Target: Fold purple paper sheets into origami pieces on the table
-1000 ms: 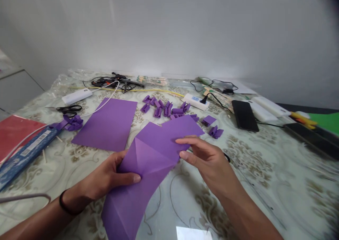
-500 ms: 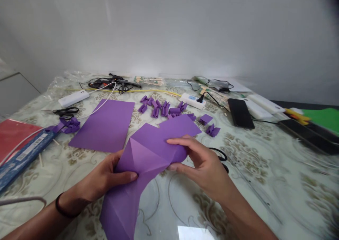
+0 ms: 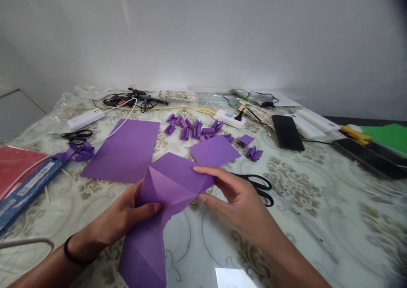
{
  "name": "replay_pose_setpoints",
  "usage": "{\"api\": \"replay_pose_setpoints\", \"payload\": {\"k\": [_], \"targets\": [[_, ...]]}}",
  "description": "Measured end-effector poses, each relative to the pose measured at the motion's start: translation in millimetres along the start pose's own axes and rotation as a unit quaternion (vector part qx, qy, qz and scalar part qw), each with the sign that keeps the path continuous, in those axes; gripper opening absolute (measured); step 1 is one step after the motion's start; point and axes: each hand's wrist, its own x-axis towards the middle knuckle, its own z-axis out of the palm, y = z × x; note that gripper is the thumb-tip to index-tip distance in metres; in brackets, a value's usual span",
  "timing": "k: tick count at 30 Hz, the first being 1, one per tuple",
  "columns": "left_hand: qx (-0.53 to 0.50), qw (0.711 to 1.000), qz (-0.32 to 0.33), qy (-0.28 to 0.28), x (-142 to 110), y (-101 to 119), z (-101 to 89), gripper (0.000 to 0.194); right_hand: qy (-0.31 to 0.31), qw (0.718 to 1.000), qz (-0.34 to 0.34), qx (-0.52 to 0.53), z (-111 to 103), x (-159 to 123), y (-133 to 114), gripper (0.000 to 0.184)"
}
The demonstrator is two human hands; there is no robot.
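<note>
Between my hands is a creased sheet of purple paper [image 3: 171, 173], bent along several fold lines, with its lower part hanging toward me. My left hand [image 3: 132, 211] pinches its left side, thumb on top and fingers hidden beneath. My right hand [image 3: 233, 195] grips the right edge, fingers above and thumb below. Just beyond the held sheet lies a smaller purple paper piece [image 3: 216, 150]. A flat purple sheet [image 3: 122, 150] rests farther left. Black-handled scissors [image 3: 262, 186] lie beside my right hand, their blades mostly hidden. Several small folded purple pieces [image 3: 196, 129] are grouped farther back.
On the left are a second pair of scissors [image 3: 78, 134], a white power bank [image 3: 85, 119], a blue box [image 3: 32, 186] and red paper [image 3: 19, 165]. A power strip [image 3: 229, 118] stands at the back. Phones [image 3: 288, 132] and a clear ruler [image 3: 310, 226] lie on the right.
The right part of the held sheet has bent and drawn in to the left with my right hand. More of the smaller purple piece and of the scissors behind shows.
</note>
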Motion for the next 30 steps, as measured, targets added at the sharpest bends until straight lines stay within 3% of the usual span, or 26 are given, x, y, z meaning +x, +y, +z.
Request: {"api": "replay_pose_setpoints", "payload": {"k": [3,8,11,14,17,22,26,28,30], "targets": [[0.000,1.000,-0.002,0.008,-0.2,0.7,0.6,0.026,-0.012,0.989,0.048,0.136,1.1,-1.0,0.5,0.037],[-0.055,0.998,-0.008,-0.014,0.4,0.1,6.2,0.051,0.033,0.964,0.059,0.258,11.6,-0.7,1.5,0.061],[-0.083,0.996,-0.005,-0.031,1.2,-3.0,9.7,0.044,0.093,0.925,0.083,0.360,21.1,0.7,5.5,0.067],[-0.113,0.993,0.009,-0.044,1.5,-7.7,11.1,0.034,0.093,0.903,0.120,0.401,30.4,0.5,6.1,0.065],[-0.130,0.990,0.013,-0.053,1.4,-11.5,13.7,0.029,0.036,0.902,0.118,0.414,38.2,-0.4,1.2,0.058],[-0.142,0.987,-0.009,-0.074,1.8,-16.6,23.8,0.042,-0.042,0.906,0.095,0.410,44.5,-3.8,-3.7,0.046],[-0.132,0.986,-0.042,-0.088,1.9,-15.5,31.3,0.035,-0.098,0.915,0.104,0.377,44.4,-9.6,0.8,0.031],[-0.077,0.994,-0.049,-0.063,0.2,-11.3,31.4,0.039,-0.087,0.927,0.089,0.355,43.5,-10.5,3.1,0.028],[0.013,0.998,-0.057,0.004,-3.7,-7.2,27.2,0.049,-0.025,0.940,0.064,0.334,41.9,-9.3,4.0,0.028]]}}
